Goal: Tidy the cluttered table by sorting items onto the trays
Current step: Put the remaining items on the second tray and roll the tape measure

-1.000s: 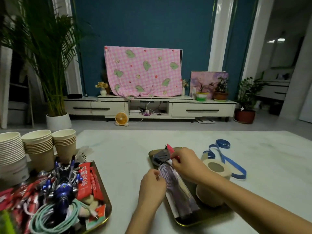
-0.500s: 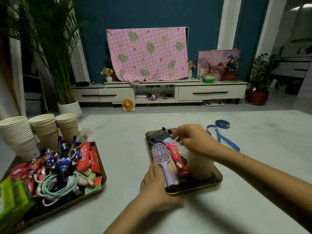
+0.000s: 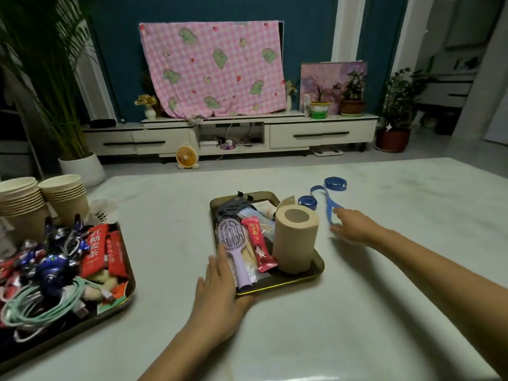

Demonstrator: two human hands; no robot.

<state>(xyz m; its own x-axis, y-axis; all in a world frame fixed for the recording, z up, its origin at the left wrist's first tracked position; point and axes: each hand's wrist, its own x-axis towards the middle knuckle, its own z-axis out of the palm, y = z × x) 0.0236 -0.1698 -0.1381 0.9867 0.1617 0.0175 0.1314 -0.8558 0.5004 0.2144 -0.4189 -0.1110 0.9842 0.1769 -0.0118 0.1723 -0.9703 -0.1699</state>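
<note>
Left hand [image 3: 220,284] flat, right hand [image 3: 354,226] outstretched.

Left tray [image 3: 129,296] and cup stack [image 3: 16,198] partly beyond the left edge

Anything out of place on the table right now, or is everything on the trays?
Yes: the blue ribbon lies loose on the table, right of the middle tray, on no tray. The right hand is at its near end. A white shuttlecock also sits off the left tray, beside the paper cups.
</note>
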